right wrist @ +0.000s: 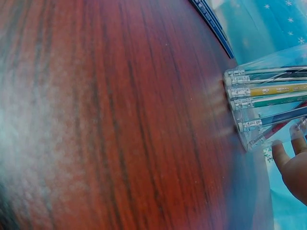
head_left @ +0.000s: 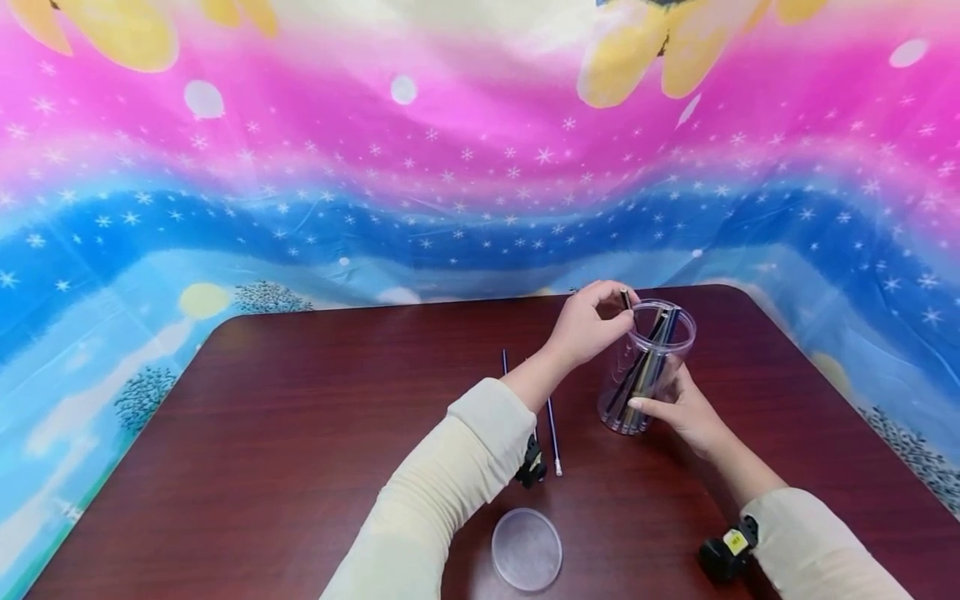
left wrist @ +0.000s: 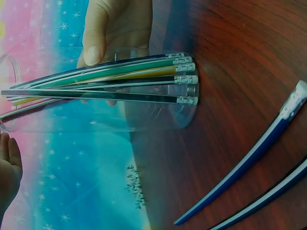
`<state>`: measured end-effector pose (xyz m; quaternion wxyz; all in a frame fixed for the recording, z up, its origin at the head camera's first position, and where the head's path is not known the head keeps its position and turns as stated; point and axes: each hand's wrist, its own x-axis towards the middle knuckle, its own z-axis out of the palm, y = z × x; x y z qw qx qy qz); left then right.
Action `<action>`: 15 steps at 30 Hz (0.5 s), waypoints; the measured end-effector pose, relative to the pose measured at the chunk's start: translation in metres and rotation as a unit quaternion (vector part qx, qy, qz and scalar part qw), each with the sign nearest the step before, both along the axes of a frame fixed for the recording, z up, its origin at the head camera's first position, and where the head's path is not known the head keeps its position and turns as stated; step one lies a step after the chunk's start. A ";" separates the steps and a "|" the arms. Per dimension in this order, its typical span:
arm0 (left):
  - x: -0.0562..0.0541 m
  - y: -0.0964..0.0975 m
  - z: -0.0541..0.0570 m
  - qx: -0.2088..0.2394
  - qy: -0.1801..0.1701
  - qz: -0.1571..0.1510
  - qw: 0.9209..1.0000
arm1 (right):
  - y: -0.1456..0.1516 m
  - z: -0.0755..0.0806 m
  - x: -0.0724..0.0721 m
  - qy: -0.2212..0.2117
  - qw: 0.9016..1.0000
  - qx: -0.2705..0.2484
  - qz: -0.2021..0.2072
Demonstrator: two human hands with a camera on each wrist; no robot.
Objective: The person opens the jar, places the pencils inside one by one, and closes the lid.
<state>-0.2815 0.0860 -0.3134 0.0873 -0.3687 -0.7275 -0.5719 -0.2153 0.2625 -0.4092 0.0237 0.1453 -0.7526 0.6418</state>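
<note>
A clear plastic jar (head_left: 611,398) stands on the table with its top uncovered. Several striped pencils (left wrist: 144,72) lean inside it, eraser ends down, in green, yellow, black, blue and red. My right hand (head_left: 692,410) holds the jar low on its right side, thumb across the front. At the jar's rim, my left hand (head_left: 592,321) pinches the upper end of a dark pencil (head_left: 626,297) between thumb and fingers. The left wrist view has part of the left hand (left wrist: 8,167) at its edge; the right wrist view catches the right fingers (right wrist: 283,155) against the jar.
A round clear lid (head_left: 527,550) lies flat near the table's front. Blue striped pencils (head_left: 554,437) lie left of the jar, partly hidden by the left forearm. Behind the dark wooden table (head_left: 315,433) hangs a colourful printed cloth (head_left: 450,183). Both wrists carry small black cameras.
</note>
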 end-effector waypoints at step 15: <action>0.012 -0.017 0.005 0.072 -0.082 -0.002 0.994 | -0.001 0.000 0.000 0.005 1.000 0.010 -0.014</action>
